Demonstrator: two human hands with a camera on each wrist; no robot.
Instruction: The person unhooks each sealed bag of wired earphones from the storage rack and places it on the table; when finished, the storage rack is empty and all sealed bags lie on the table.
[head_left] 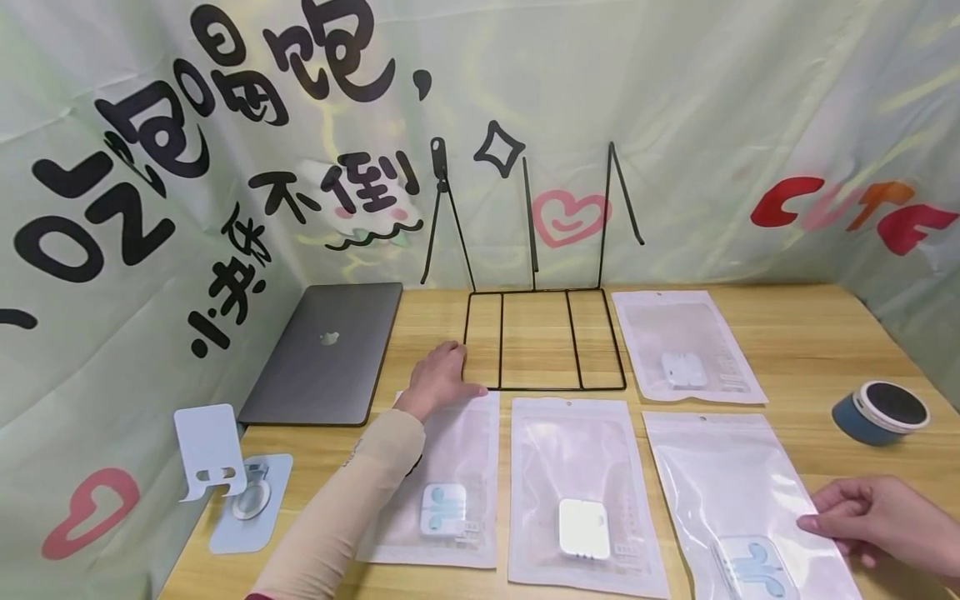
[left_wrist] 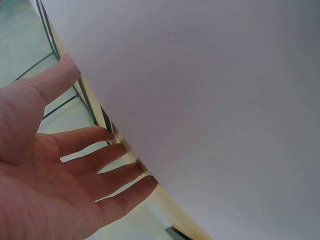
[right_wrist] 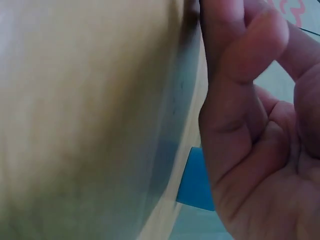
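Note:
My left hand [head_left: 441, 382] reaches over the top edge of the leftmost white zip pouch [head_left: 468, 442], its fingers spread and close to the corner of a black wire rack [head_left: 577, 388]. In the left wrist view, those relaxed fingers [left_wrist: 102, 172] lie along the edge of a pale sheet. My right hand [head_left: 885, 521] pinches the right edge of the front-right zip pouch [head_left: 720, 475] between thumb and curled fingers; the exact contact is hidden in the right wrist view. Earphones in a clear square case [head_left: 753, 567] show inside that pouch. Another zip pouch [head_left: 570, 450] lies between the two.
A fourth zip pouch [head_left: 667, 325] lies beside the rack at the back. A grey laptop [head_left: 330, 350] sits closed at left, near a pale folding phone stand [head_left: 210, 450]. At the right stands a round blue-and-white speaker [head_left: 862, 417]. Printed cloth hangs behind the table.

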